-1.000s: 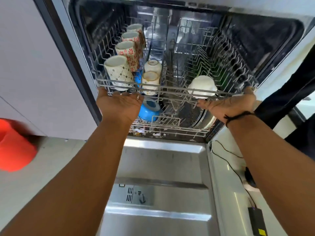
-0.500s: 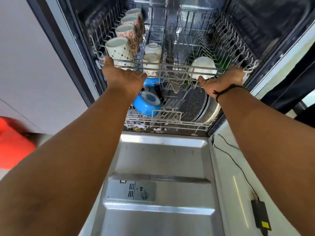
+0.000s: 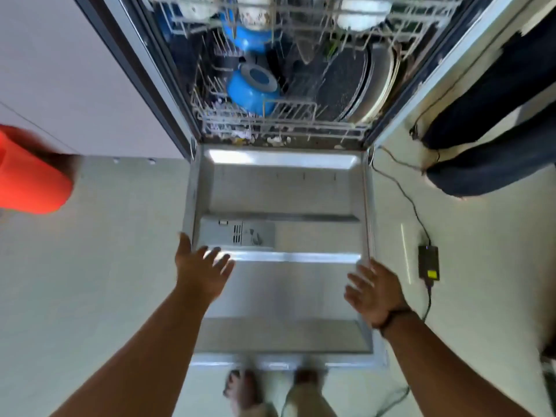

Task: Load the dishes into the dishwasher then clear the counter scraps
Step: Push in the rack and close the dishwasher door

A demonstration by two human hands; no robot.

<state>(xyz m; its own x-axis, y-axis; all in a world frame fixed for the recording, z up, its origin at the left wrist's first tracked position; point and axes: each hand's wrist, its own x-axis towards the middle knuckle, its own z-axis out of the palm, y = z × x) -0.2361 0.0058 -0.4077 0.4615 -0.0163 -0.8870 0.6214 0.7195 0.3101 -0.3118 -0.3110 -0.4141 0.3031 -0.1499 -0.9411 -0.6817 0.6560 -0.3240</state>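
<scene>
Head view is filled by pale floor tiles, across which the open dishwasher door is laid flat, its steel inner face turned up and a detergent compartment set near its left edge. At 12 o'clock the lower rack is seen inside the tub, with a blue bowl tipped on its side and a large dark pan leaned at the right; the upper rack is cut off by the top edge. White cabinet fronts are seen at 10 o'clock, a blurred orange object at 9 o'clock, and a black cable with an adapter at 3 o'clock. Dark trouser legs are seen at 2 o'clock.

The left hand and right hand are held over the door with fingers spread wide and nothing gripped. Half a second ago both hands were pressed against the front bar of the upper rack; they have since been drawn back and lowered, and the view has been tilted downward.
</scene>
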